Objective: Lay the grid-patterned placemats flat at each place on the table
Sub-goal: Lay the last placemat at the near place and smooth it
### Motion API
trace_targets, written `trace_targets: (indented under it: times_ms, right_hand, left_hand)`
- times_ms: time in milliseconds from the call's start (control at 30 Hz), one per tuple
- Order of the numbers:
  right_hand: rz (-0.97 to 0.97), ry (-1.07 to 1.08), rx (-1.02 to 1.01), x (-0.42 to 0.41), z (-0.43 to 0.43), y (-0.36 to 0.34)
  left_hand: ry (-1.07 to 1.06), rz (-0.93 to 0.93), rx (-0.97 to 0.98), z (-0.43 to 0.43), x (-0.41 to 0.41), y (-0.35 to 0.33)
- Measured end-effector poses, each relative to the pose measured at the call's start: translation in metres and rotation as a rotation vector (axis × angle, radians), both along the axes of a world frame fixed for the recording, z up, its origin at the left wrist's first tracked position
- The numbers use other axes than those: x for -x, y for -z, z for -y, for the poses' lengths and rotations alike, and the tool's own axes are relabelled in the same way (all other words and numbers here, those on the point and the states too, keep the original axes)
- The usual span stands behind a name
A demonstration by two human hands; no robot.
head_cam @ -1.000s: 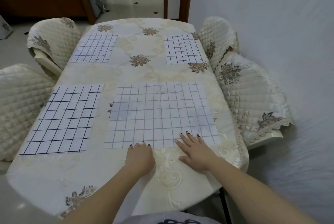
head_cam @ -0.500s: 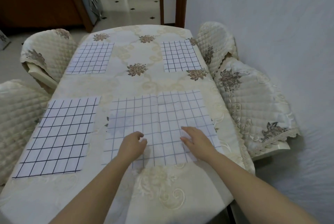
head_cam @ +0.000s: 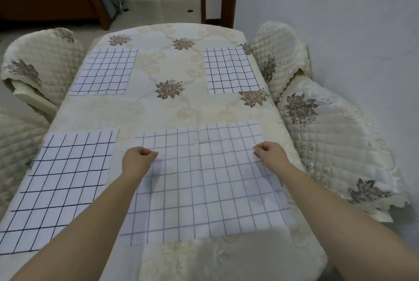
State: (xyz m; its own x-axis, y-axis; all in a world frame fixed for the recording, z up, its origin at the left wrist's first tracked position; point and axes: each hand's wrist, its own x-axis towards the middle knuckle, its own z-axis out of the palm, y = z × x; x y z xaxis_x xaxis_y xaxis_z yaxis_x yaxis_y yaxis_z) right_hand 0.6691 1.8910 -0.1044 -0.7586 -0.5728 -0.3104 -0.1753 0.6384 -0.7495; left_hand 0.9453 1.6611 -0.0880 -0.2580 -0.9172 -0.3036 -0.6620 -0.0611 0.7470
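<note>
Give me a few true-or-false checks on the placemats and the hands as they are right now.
1. Four grid placemats lie on the table: far-left placemat, far-right placemat, near-left placemat, large placemat. True.
2. Both hands are on the near-left placemat. False: the left hand and right hand are on the large placemat, one at each side edge.
3. The large placemat has a crease down its middle. True.
4. Both hands lie flat, fingers spread. False: the fingers of both are curled, seemingly pinching the mat's edges.
</note>
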Motion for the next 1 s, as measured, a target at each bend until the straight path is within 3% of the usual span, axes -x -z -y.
trace_targets:
  times_ms: [333, 533, 767, 1000]
  right_hand:
    - [-0.057, 0.191, -0.18, 0.052, 0.046, 0.014]
    - [-0.116, 0.219, -0.294, 0.067, 0.079, 0.018]
    - [-0.049, 0.294, -0.387, 0.069, 0.1, 0.026]
    - [-0.066, 0.289, -0.187, 0.081, 0.092, 0.026]
  left_hand:
    - [0.0, 0.332, 0.088, 0.062, 0.015, 0.019]
    - [-0.036, 0.365, 0.059, 0.08, 0.034, 0.023]
    - [-0.114, 0.213, -0.043, 0.096, 0.039, 0.03]
    - [-0.241, -0.007, -0.131, 0.11, 0.024, 0.036]
